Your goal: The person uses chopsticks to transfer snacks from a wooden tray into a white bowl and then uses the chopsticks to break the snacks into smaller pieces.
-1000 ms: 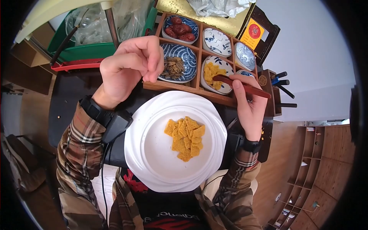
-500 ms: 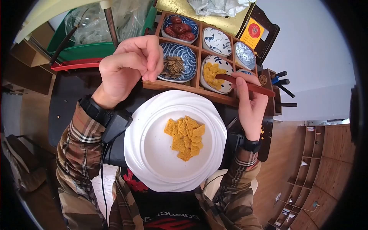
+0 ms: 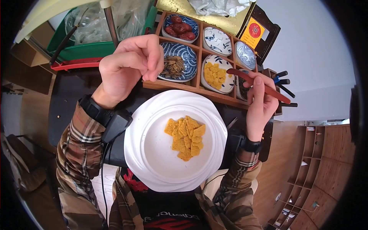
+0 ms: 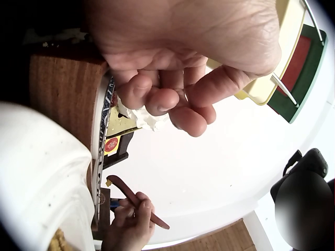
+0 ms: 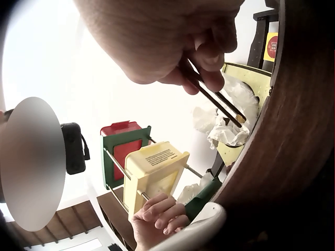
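The slim, curved reddish-brown tongs (image 3: 278, 95) have a smooth surface, a tapered front end and two arms lying close together. The right hand (image 3: 262, 105) grips them with thumb and fingers, and a small yellow piece (image 4: 109, 183) shows at their tip. That tip hangs over the right rim of the white dish with dark blue leaf marks (image 3: 214, 59), which holds a heap of rough, crumbly yellow pieces (image 3: 214, 76). The left hand (image 3: 128, 71) holds nothing; its fingers are loosely curled near the blue wave-patterned dish (image 3: 188, 57) of brown seeds (image 3: 173, 66).

Thin wooden dividers box both dishes into the brown compartment tray (image 3: 222, 99). The tray's front wall runs close to the upper rim of the white wavy-edged plate (image 3: 138, 153), where flat orange-yellow crisps (image 3: 186, 138) lie clustered, with bare white room around them, widest on the left. Black-handled tools (image 3: 284, 82) stand near the tongs' rear end. Left of the plate, the dark worktop (image 3: 73, 111) offers a broader open stretch.
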{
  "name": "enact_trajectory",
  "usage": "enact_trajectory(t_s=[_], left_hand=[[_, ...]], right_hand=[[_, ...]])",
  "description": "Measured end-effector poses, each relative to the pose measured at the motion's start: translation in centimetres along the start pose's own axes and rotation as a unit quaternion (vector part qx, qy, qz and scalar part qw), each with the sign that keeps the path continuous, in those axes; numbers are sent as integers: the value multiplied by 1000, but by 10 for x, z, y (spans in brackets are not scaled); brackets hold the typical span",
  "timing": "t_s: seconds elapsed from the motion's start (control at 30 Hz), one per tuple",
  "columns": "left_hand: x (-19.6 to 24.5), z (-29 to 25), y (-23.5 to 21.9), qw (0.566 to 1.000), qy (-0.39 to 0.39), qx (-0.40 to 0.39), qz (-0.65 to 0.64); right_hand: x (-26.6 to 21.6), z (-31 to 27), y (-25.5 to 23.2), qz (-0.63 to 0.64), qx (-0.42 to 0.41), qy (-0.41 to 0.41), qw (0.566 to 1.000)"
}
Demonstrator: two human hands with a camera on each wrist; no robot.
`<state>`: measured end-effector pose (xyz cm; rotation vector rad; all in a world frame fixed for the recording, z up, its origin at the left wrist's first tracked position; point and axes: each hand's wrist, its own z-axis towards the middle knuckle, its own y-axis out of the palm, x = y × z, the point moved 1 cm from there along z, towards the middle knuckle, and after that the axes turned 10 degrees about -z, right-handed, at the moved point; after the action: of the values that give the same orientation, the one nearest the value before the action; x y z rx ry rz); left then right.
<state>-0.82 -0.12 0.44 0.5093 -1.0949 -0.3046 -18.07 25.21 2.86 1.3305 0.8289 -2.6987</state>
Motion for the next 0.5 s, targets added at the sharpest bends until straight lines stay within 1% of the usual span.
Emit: enact_trajectory(t_s=[0.03, 0.1, 0.13, 0.2, 0.23, 0.27, 0.33, 0.47, 0.5], left_hand=[[0, 0, 0, 1000, 2, -3, 0], [-1, -1, -1, 1000, 6, -6, 0], [-1, -2, -1, 1000, 6, -6, 0], [-1, -3, -2, 1000, 6, -3, 0], [-1, -2, -1, 1000, 6, -3, 1], [-1, -2, -1, 1000, 5, -3, 2], [-1, -2, -1, 1000, 6, -6, -4], [-2, -1, -3, 1000, 7, -13, -4], [-2, -1, -3, 1000, 7, -13, -4]], right_hand=[[-2, 0, -2, 0, 0, 0, 1000], [-4, 0, -9, 107, -44, 60, 992], [-3, -2, -11, 107, -44, 58, 992], [-2, -4, -12, 190, -121, 33, 974], [-3, -6, -14, 199, -150, 40, 967], [-4, -7, -14, 200, -150, 40, 967], [-7, -11, -12, 215, -225, 49, 949], [-9, -13, -7, 210, -270, 50, 938], [-11, -14, -8, 210, -271, 50, 938]])
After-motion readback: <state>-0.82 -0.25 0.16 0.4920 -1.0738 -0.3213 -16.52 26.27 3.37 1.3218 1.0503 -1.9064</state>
